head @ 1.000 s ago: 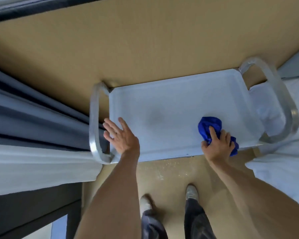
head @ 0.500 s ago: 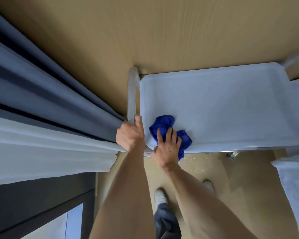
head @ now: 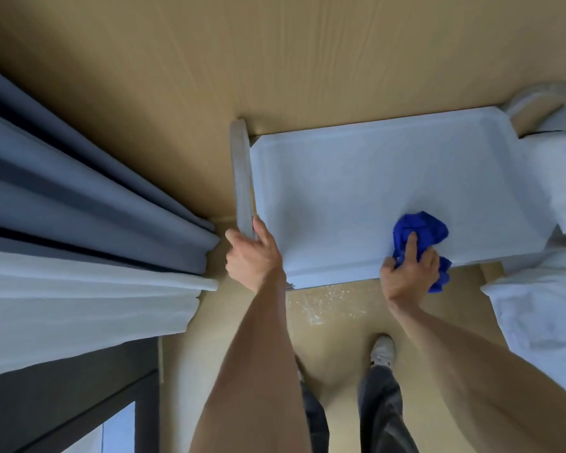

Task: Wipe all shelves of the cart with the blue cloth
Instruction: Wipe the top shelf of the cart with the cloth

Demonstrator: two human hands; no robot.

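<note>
The cart's white top shelf (head: 373, 178) lies below me, against a tan wall. A crumpled blue cloth (head: 420, 233) rests on the shelf near its front right edge, and my right hand (head: 409, 273) presses down on it with fingers closed over the fabric. My left hand (head: 254, 256) grips the grey handle bar (head: 242, 178) at the cart's left end. The lower shelves are hidden beneath the top one.
Grey and white curtains (head: 79, 223) hang close on the left. White bedding (head: 553, 289) crowds the cart's right end. A second handle (head: 536, 99) shows at the far right. My feet (head: 383, 351) stand on the tan floor in front of the cart.
My right hand has swept the blue cloth from the shelf's front left corner to the front right. My left hand stays on the left handle.
</note>
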